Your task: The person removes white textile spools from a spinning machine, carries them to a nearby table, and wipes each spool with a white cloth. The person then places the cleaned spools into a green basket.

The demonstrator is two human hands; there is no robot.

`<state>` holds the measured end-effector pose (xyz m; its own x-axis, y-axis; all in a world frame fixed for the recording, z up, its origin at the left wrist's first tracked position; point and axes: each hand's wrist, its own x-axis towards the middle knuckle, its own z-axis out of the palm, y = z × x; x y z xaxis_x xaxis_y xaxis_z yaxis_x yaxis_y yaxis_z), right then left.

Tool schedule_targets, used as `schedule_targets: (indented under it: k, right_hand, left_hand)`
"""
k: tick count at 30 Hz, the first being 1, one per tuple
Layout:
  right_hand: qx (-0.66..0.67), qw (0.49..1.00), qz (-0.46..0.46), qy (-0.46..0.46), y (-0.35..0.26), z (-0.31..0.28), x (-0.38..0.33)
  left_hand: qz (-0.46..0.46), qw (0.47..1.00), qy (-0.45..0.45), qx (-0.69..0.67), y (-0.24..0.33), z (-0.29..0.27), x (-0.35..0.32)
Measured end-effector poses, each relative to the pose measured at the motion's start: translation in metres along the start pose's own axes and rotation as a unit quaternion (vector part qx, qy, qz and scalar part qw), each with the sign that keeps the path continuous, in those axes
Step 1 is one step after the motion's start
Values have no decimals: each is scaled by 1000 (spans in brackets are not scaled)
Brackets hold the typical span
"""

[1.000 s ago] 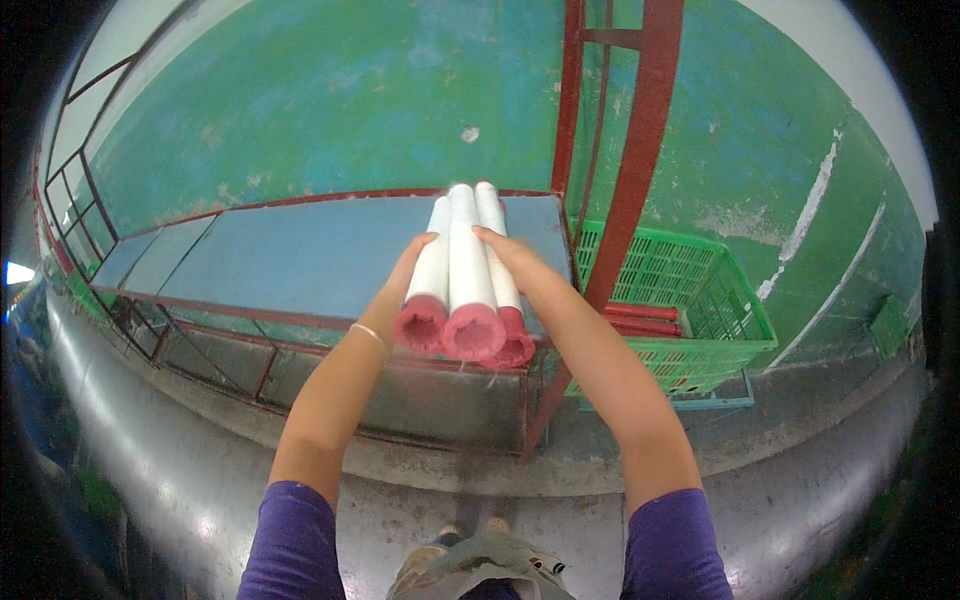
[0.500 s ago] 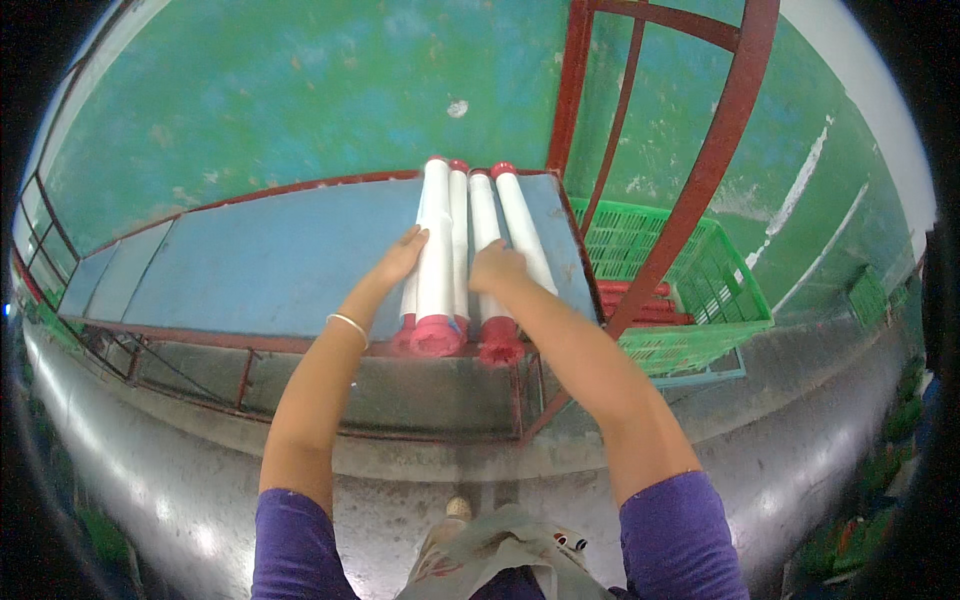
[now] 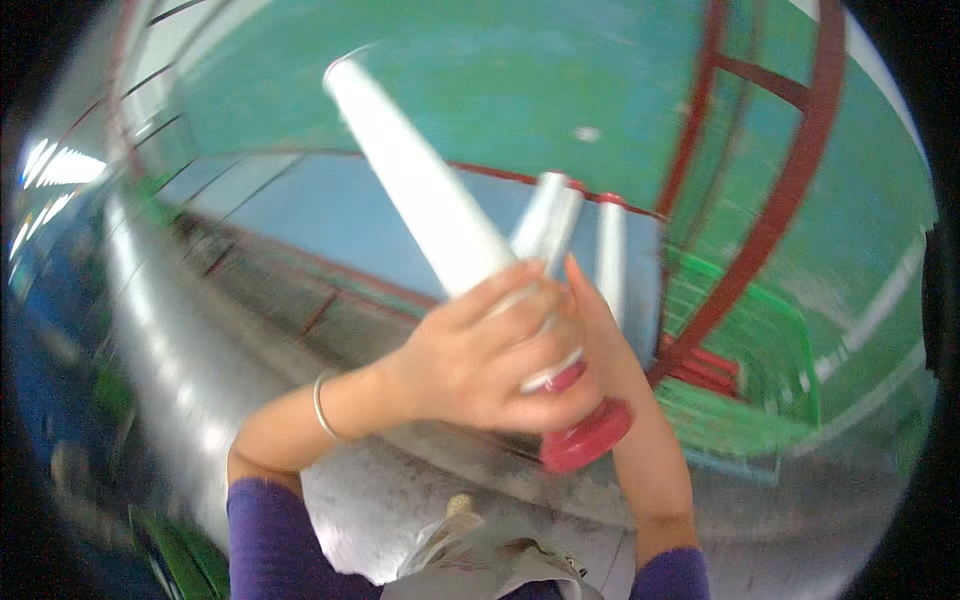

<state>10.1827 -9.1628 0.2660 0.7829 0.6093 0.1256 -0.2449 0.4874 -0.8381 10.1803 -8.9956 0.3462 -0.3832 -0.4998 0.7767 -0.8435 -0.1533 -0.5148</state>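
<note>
In my left hand (image 3: 500,350), the fingers are wrapped round the lower part of a long white tube (image 3: 425,180). It is lifted off the bench and slants up to the far left. Its red flared end (image 3: 588,436) shows below my fingers. Just behind is my right hand (image 3: 592,305), close to the tube's lower part; one fingertip points up, and the other fingers are hidden. Beyond my hands, a second white tube (image 3: 538,215), a third one (image 3: 566,225) and a white tube with a red cap (image 3: 611,250) lie on the blue bench top (image 3: 360,215).
To the right of the bench stands a green plastic crate (image 3: 790,370) with red parts (image 3: 710,370) inside. A reddish-brown metal frame (image 3: 770,220) rises between bench and crate. Behind is a green wall (image 3: 520,100). Grey floor (image 3: 380,500) lies below.
One white tube has been picked up and tilted to the left. Both hands have come nearer and together. The view has turned, so the bench and crate sit farther right.
</note>
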Motion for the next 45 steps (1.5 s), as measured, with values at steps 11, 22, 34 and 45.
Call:
schedule_targets:
  k: [11,22,34,45]
  right_hand:
    - [-606,613,181,-473,254,143,-140]
    - [-628,540,175,-532,252,185,-142]
    - [-665,615,-25,-423,180,211,-137]
    - [-310,943,-114,29,120,193,-123]
  left_hand:
    - [-553,817,-75,149,124,-145,-44]
    - [-819,558,131,-40,246,-172,-131]
    - [-720,665,153,-126,230,-190,-144]
    - [-660,584,272,-387,86,-178,-64]
